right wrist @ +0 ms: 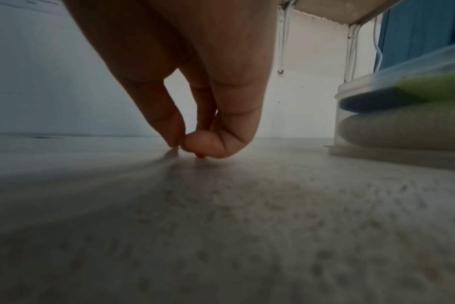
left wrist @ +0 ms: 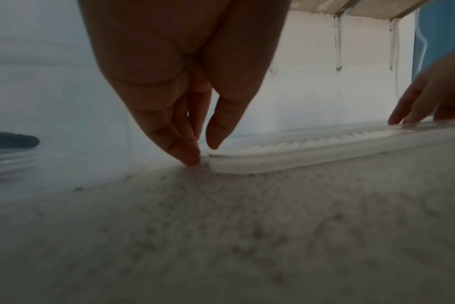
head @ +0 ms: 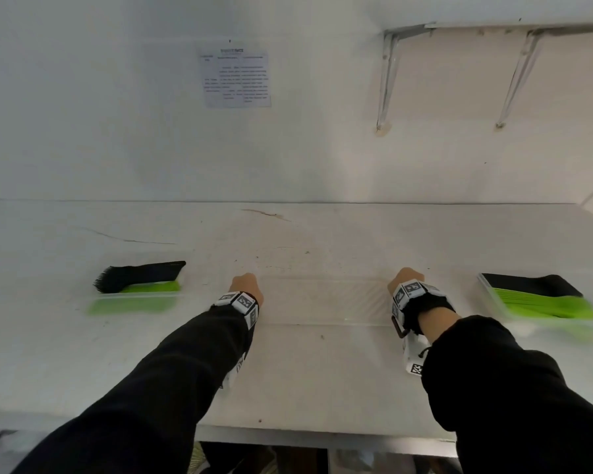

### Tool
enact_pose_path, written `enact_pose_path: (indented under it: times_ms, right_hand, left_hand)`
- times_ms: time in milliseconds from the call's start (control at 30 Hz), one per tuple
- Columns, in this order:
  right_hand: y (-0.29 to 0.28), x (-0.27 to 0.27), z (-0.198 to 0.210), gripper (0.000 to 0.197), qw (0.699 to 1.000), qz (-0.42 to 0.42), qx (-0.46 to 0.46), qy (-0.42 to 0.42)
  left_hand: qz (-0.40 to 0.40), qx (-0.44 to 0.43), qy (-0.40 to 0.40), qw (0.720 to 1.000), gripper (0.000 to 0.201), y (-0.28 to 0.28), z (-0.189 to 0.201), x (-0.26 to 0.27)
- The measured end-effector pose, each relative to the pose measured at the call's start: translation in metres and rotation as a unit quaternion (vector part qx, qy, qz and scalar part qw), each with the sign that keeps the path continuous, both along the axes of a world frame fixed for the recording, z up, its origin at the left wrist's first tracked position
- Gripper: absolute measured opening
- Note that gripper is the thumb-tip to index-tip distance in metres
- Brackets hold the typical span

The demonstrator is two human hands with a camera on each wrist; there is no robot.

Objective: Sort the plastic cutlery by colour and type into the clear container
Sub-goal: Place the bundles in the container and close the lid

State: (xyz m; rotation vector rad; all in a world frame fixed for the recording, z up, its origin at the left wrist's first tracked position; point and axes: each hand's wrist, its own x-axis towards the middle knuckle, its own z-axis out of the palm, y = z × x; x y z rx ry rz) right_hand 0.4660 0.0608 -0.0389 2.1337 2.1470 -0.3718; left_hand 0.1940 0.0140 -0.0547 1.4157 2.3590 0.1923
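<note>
A white table (head: 305,364) holds two clear containers of black and green cutlery — one (head: 137,295) well left of the left fingers, one (head: 534,302) right of the right fingers. Between the hands lies a clear ribbed lid (left wrist: 312,150). The left hand (head: 245,285) pinches its near corner, fingers together pointing down; the right hand (head: 406,278) rests fingertips on its far end.

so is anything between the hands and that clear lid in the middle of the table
Nothing visible. The left hand is already at the clear lid's left end, the right hand at its right end. The left cutlery container and right cutlery container sit off to the sides.
</note>
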Motion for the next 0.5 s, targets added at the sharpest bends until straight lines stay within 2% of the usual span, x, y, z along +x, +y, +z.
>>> enact_pose_path:
  times_ms: [167, 233, 300, 333, 400, 500]
  right_hand:
    - [0.0, -0.002, 0.002, 0.026, 1.0, 0.017, -0.002, 0.011]
    - [0.0, -0.003, 0.005, 0.028, 1.0, 0.023, -0.009, 0.003]
    - [0.005, -0.003, 0.011, 0.019, 0.998, 0.046, -0.015, -0.041]
    - [0.01, -0.003, 0.015, 0.016, 0.999, 0.036, -0.006, -0.032]
    - [0.026, -0.002, 0.022, 0.025, 0.996, -0.049, 0.029, 0.067]
    - [0.041, -0.006, 0.038, 0.037, 0.961, -0.144, 0.099, 0.213]
  left_hand:
    - [0.02, 0.022, -0.012, 0.999, 0.034, 0.0, 0.0, 0.002]
    - [0.042, 0.043, -0.035, 0.998, 0.039, 0.0, 0.001, 0.003]
    - [0.064, 0.079, -0.07, 0.992, 0.042, 0.002, 0.003, 0.005]
    - [0.074, 0.103, -0.088, 0.988, 0.042, 0.002, 0.005, 0.006]
    - [0.085, 0.153, -0.123, 0.977, 0.044, 0.003, 0.012, 0.008]
    - [0.088, 0.245, -0.173, 0.95, 0.048, 0.006, 0.029, 0.007]
